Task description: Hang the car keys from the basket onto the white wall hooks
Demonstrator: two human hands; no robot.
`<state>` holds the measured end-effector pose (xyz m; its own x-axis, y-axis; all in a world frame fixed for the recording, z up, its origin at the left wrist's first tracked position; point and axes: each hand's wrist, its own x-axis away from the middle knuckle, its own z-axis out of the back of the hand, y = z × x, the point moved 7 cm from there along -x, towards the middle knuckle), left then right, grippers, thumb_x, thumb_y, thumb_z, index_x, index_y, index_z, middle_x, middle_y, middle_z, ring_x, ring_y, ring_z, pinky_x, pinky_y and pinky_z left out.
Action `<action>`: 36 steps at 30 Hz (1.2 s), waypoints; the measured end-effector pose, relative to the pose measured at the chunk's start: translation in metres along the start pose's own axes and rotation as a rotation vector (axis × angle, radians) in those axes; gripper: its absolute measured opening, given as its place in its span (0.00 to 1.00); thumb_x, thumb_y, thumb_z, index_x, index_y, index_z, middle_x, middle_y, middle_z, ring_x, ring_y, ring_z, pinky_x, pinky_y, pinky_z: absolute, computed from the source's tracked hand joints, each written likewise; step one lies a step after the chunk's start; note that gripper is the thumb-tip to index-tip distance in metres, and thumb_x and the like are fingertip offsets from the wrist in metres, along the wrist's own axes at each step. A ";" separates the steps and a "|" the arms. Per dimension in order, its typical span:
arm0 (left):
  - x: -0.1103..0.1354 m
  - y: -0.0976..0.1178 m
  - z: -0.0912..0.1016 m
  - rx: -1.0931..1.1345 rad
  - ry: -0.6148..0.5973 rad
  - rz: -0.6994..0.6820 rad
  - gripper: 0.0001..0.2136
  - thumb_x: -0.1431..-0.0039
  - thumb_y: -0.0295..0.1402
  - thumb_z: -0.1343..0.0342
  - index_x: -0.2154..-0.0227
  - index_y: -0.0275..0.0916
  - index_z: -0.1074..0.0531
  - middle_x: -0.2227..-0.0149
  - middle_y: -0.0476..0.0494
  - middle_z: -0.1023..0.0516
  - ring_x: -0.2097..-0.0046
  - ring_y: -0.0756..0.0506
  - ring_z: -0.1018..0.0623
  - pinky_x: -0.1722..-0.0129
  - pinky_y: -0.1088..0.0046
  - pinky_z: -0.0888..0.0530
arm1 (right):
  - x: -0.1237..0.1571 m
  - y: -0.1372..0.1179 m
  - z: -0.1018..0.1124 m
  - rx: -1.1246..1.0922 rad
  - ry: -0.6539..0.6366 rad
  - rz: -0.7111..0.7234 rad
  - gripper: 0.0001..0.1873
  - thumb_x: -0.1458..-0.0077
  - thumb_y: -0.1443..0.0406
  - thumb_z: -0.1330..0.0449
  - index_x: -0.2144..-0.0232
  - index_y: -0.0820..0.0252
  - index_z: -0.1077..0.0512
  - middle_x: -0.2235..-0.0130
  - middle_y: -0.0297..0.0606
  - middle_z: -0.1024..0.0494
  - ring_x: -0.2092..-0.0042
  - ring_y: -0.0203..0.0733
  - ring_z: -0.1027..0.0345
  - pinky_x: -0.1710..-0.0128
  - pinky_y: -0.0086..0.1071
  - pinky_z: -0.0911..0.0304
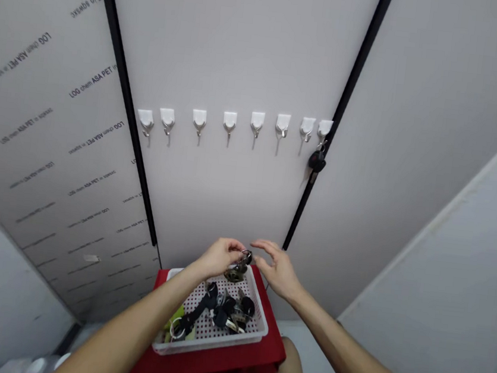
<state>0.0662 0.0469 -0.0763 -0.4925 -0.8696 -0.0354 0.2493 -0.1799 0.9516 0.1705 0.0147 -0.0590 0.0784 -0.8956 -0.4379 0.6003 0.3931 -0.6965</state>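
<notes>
My left hand (221, 257) pinches a bunch of keys (239, 269) by its ring, above the far edge of a white plastic basket (237, 344). To the right of that bunch, my right hand (278, 268) has its fingers apart and curved toward the ring; I cannot tell whether a fingertip touches it. Inside the basket lie several more keys (227, 313) with black heads. A black strap-like piece (195, 314) with a metal ring lies at the basket's left, by a yellow-green item (174, 319) partly hidden by my left forearm.
A row of several white adhesive hooks (230, 120) runs along the wall panel ahead. On the rightmost hook hangs a black key fob (316, 161). The basket stands on a red stool (273, 339). Black strips (123, 64) edge the panel, and walls stand close on both sides.
</notes>
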 end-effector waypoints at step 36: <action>-0.074 0.174 -0.005 0.012 0.162 -0.365 0.21 0.59 0.24 0.50 0.58 0.33 0.44 0.58 0.38 0.36 0.62 0.48 0.32 0.63 0.72 0.36 | -0.131 -0.050 0.162 -0.644 0.740 -0.113 0.04 0.64 0.69 0.49 0.86 0.63 0.39 0.85 0.28 0.36 0.83 0.27 0.43 0.87 0.20 0.45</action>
<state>0.1500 0.0780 0.0905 -0.4087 -0.8108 -0.4190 0.0722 -0.4864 0.8707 0.2588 0.0789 0.1256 -0.6022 -0.6647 -0.4422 0.0090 0.5481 -0.8363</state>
